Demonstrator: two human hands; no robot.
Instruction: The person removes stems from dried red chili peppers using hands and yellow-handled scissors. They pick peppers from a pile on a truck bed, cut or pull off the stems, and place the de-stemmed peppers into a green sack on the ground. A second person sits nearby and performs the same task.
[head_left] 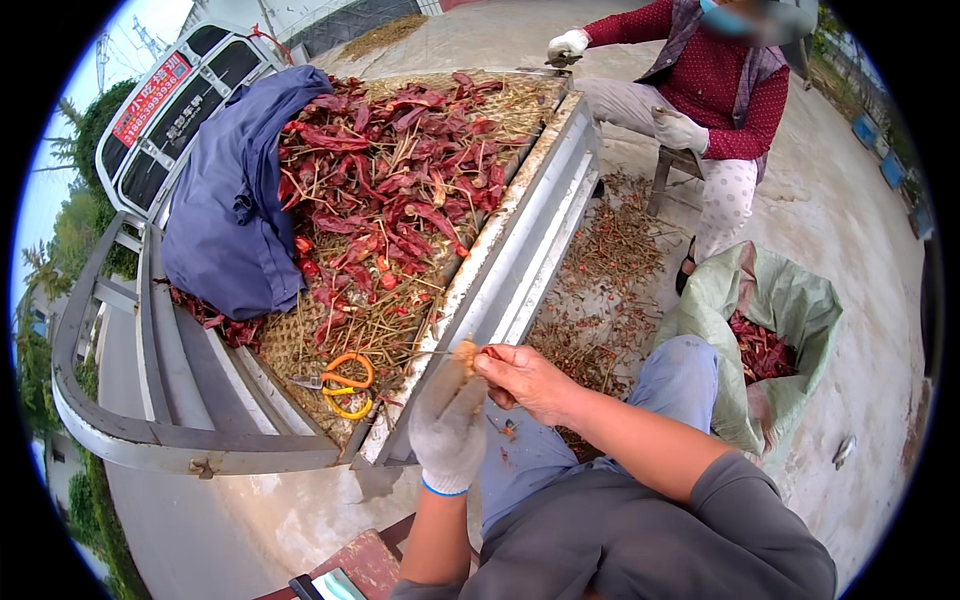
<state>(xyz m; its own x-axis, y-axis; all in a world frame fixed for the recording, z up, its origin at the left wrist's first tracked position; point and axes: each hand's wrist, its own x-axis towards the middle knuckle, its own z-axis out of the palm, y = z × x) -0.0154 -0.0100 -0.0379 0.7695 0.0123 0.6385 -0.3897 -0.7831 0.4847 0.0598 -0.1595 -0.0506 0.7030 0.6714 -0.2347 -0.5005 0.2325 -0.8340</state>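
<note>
At the left, a small truck's cab (165,120) is standing behind its metal bed rail (200,455). A dark blue cloth garment (235,205) is draping over the load, and orange-and-yellow-handled scissors (345,382) are lying on straw near the bed's edge. Dried red chili peppers (400,190) are heaping up across the bed. The gloved left hand (446,425) is meeting the right at the fingertips, a thin stem (432,352) jutting leftward there; I cannot tell its exact grip. The bare right hand (535,382) is pinching a small red pepper piece (490,352) beside the bed's side panel. Farther right, loose stems (615,250) are littering the ground, a gloved co-worker (715,100) is sitting, and a pale green woven sack (700,300) is holding dried peppers (762,350).
</note>
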